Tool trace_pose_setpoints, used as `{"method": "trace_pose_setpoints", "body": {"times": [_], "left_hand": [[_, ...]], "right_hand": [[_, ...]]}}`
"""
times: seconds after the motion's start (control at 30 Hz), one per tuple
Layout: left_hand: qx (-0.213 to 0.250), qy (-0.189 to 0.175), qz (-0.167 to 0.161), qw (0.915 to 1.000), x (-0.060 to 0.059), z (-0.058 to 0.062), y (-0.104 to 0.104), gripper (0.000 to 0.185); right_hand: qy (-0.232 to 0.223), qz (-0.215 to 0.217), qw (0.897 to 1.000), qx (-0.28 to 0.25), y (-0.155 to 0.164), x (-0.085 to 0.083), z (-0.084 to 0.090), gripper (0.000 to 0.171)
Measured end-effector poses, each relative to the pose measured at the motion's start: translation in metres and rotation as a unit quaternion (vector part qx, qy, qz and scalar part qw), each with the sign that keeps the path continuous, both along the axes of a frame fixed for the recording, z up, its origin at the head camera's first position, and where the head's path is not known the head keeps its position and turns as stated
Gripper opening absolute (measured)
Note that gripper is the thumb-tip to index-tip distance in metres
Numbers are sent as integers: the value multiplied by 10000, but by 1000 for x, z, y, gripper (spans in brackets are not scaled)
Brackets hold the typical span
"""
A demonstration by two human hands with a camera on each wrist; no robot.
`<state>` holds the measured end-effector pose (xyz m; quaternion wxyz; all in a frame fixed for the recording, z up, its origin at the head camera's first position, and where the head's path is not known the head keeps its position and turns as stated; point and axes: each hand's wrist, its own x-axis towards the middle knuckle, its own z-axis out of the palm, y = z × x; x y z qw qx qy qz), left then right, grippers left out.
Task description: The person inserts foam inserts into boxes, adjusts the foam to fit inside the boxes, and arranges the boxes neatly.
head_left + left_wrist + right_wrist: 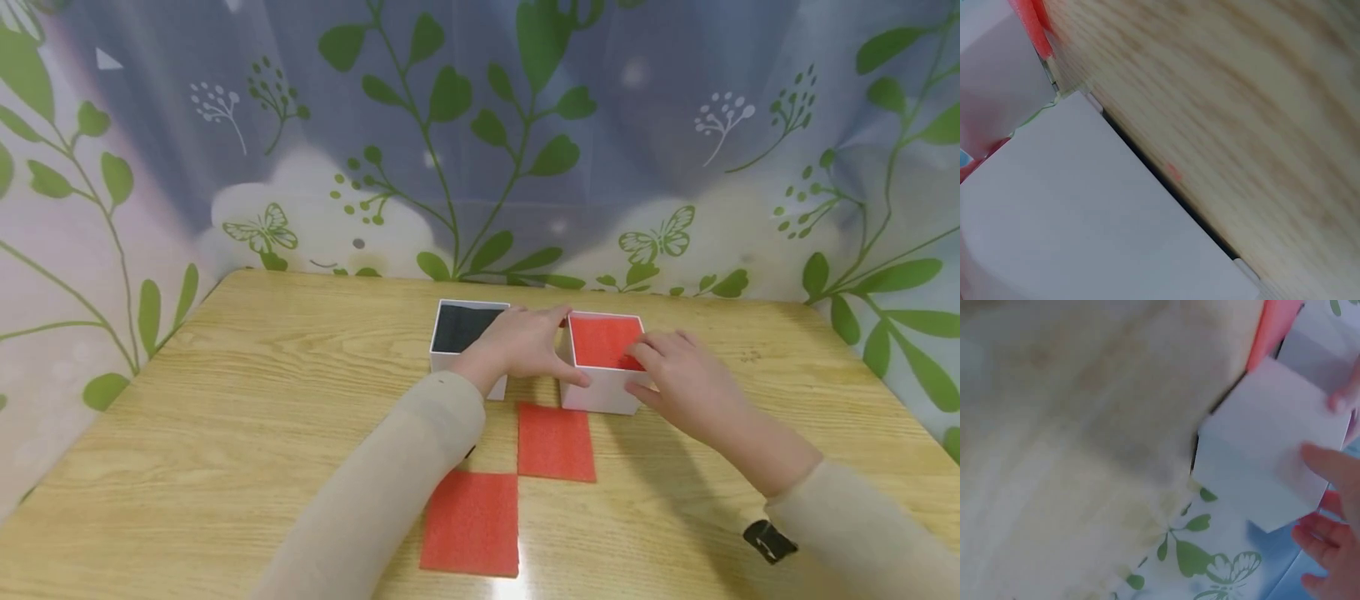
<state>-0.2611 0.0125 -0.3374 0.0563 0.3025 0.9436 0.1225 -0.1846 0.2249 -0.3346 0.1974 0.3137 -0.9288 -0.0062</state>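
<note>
A white box [600, 393] holds red felt squares [600, 337] up near its rim. My left hand [525, 340] grips this box at its left side, thumb on the front wall and fingers toward the back corner. My right hand [686, 379] holds its right side, with curled fingertips over the rim on the red felt and the thumb outside on the wall. In the right wrist view that thumb [1325, 462] lies against the white wall. Left of it stands a second white box [444, 360] with dark felt [461, 327] inside, partly hidden by my left arm.
Two red felt squares lie flat on the wooden table [300, 358], one square [557, 442] in front of the right box and another square [476, 525] nearer, beside my left sleeve. A leaf-patterned curtain [480, 167] hangs behind the table.
</note>
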Motion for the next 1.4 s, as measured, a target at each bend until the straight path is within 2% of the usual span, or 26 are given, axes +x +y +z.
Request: {"method": "trace_pose_setpoints", "body": {"times": [0.1, 0.17, 0.27, 0.4, 0.6, 0.83, 1.07, 1.4], "left_hand": [[7, 6, 21, 10000, 0, 0, 0, 107], [0, 18, 24, 10000, 1, 0, 0, 106], [-15, 26, 16, 10000, 1, 0, 1, 107], [-54, 71, -4, 10000, 0, 1, 2, 106], [-64, 198, -51, 9998, 0, 1, 1, 106], [-43, 170, -34, 9998, 0, -1, 0, 105], [-17, 170, -6, 9999, -2, -2, 0, 105], [-20, 169, -34, 9999, -2, -2, 0, 104]], "right_hand": [[-530, -572, 9960, 440, 3, -7, 5, 59], [-843, -806, 9913, 607, 4, -12, 8, 71], [-1128, -878, 9873, 687, 6, -19, 9, 81], [-1240, -914, 9852, 746, 7, -21, 7, 87], [-1163, -821, 9861, 860, 6, -21, -1, 92], [-1055, -721, 9896, 668, 4, -23, -4, 90], [-1291, -799, 9874, 451, 0, -27, -2, 92], [-1552, -620, 9853, 344, -6, -34, -3, 90]]}}
